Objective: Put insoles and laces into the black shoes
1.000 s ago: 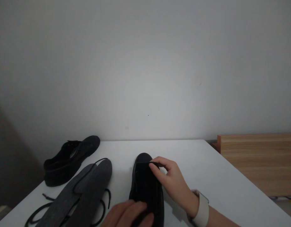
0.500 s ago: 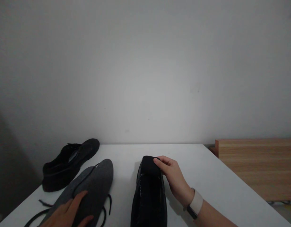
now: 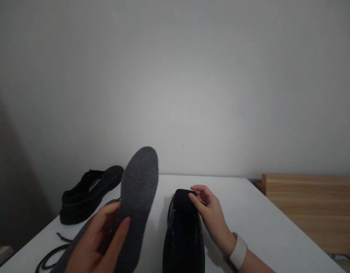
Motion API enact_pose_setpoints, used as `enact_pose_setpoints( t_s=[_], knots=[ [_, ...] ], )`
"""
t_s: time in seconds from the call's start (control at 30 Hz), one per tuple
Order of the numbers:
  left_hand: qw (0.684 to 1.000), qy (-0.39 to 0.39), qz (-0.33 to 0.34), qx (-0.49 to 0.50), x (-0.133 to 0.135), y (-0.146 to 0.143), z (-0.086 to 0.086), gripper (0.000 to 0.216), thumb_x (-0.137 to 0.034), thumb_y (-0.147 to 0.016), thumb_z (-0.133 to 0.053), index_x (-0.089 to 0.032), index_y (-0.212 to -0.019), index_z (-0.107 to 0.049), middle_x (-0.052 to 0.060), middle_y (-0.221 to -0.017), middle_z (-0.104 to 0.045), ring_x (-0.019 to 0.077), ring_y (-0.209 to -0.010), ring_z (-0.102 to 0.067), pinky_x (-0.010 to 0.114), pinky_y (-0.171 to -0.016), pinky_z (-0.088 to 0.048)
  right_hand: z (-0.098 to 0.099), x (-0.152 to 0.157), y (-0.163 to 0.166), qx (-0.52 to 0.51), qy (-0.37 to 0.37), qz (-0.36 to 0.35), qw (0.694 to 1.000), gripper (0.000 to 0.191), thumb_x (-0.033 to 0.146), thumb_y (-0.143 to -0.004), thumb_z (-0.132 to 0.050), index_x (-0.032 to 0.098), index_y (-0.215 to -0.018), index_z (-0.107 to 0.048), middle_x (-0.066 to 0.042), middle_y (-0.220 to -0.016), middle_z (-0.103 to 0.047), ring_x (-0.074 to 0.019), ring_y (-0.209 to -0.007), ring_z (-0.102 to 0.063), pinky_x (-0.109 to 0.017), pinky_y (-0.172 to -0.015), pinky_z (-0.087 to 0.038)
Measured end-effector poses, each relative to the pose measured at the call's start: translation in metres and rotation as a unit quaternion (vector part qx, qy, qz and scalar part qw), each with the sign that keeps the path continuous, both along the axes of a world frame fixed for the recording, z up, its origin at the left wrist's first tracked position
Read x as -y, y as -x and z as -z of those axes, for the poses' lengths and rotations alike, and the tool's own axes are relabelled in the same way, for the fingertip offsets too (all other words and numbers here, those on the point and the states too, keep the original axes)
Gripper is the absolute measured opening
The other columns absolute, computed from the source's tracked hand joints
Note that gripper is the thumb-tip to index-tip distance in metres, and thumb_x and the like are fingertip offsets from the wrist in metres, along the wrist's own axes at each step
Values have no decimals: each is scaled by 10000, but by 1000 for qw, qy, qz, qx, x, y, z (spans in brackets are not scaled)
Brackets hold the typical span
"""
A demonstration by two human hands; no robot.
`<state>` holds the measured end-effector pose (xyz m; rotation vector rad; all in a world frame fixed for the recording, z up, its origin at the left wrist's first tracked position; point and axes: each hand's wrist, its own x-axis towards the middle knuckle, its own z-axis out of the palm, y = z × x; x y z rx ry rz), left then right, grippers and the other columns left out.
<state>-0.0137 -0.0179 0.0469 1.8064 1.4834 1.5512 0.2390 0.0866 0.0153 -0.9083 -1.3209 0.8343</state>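
Note:
My left hand [image 3: 96,242] grips a grey insole [image 3: 142,189] along its side, thumb on the face, its rounded end tilted up above the table. A black shoe [image 3: 184,239] lies in front of me, its opening towards me. At its far end my right hand [image 3: 213,216] pinches the edge of the shoe's tongue [image 3: 184,195] between thumb and fingers. Behind my left hand, part of a second grey insole [image 3: 78,235] shows on the table, mostly hidden. A dark shoelace [image 3: 51,254] curls beside it.
Another black shoe [image 3: 86,195] sits at the left edge of the white table [image 3: 234,204]. A pale wall [image 3: 183,94] rises behind the table. To the right stands a wooden panel [image 3: 308,208].
My left hand has picked up the grey insole and raised it off the other one, up and to the right. My right hand stays at the shoe's tongue.

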Motion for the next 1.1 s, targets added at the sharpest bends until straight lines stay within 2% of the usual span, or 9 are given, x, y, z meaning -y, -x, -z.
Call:
enact_pose_setpoints(
  t_s=[0.13,0.23,0.3,0.4,0.53,0.77,0.9,1.0,1.1],
  knots=[
    [984,52,166,37,-14,-56,-24,141,-399,-955,-463,-271,-1006,-495,-5,-845,-663,186,-727,-656,283,-645,-554,-4,6,-2,16,-79,53,995,226,344,-788,-723,228,-889,-557,-10,-881,-549,-186,-764,-514,-333,-714,-437],
    [977,69,194,50,-37,-86,-32,88,-295,-901,-478,-239,-838,-452,-25,-713,-554,164,-666,-580,259,-574,-465,-10,17,-3,39,-131,57,989,115,319,-871,-650,232,-852,-577,-15,-877,-541,-197,-830,-512,-342,-764,-416],
    [972,72,209,77,-54,-97,-33,103,-233,-857,-474,-236,-783,-403,-38,-691,-499,149,-643,-539,252,-561,-424,-12,24,-3,25,-154,49,986,89,327,-948,-560,253,-994,-577,-19,-926,-548,-195,-868,-529,-344,-787,-427],
    [973,64,215,59,-70,-108,-29,138,-183,-819,-469,-240,-762,-357,-58,-649,-444,137,-596,-483,251,-539,-368,-12,32,-1,-21,-184,15,983,224,360,-1022,-415,307,-1234,-462,-29,-1029,-549,-188,-905,-555,-359,-830,-456],
    [976,17,210,-59,-70,-115,-24,148,-157,-832,-480,-240,-786,-366,-36,-695,-491,163,-638,-491,283,-586,-371,-11,36,-1,39,-174,-23,984,349,432,-981,-495,320,-1302,-419,-56,-1229,-508,-222,-1101,-522,-395,-966,-430],
    [940,-61,291,-166,-64,-112,-21,179,-89,-860,-500,-197,-1000,-526,84,-1024,-626,241,-967,-576,372,-867,-466,-14,35,5,2,-82,29,996,347,395,-879,-671,285,-1165,-510,-37,-1117,-604,-217,-1054,-580,-363,-902,-494],
    [928,-59,330,-162,-70,-96,-24,156,-175,-865,-653,-228,-1002,-602,64,-1099,-663,262,-1180,-511,418,-1028,-411,-19,37,7,-33,-85,38,995,227,429,-879,-664,241,-1002,-634,-40,-967,-680,-210,-904,-643,-343,-802,-535],
    [944,-68,293,-136,-76,-87,-20,161,-189,-856,-672,-248,-1001,-635,72,-1282,-603,276,-1343,-377,471,-1117,-313,-23,37,1,-81,-95,62,990,261,464,-884,-651,216,-966,-661,-60,-936,-711,-218,-879,-663,-347,-784,-538],
    [961,-2,271,-64,-82,-85,-13,394,-156,-799,-678,-241,-1178,-610,101,-1293,-570,256,-1195,-530,409,-1014,-421,-32,36,-13,-117,-104,79,985,285,494,-897,-623,209,-915,-632,-34,-755,-680,-187,-689,-634,-299,-618,-521]
  ],
)
